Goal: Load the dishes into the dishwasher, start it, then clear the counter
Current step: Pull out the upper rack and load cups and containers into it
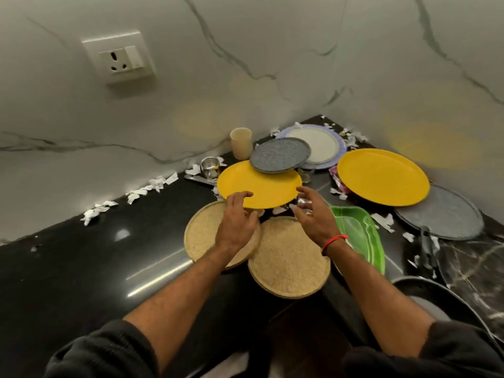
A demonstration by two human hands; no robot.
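Head view puts my left hand [236,225] and right hand [313,216], both grips open, at the near yellow plate [259,188] on the tabletop [81,268]; gathering dishes, I judge; next, clasp its rim.

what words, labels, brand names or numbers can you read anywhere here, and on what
None: no readable text shows in this view.
The wall socket and its switch carry no visible marking.
The pink wrapper under the right yellow plate may be printed, but it is too hidden and blurred to read.
The plates and the cream cup show no lettering.
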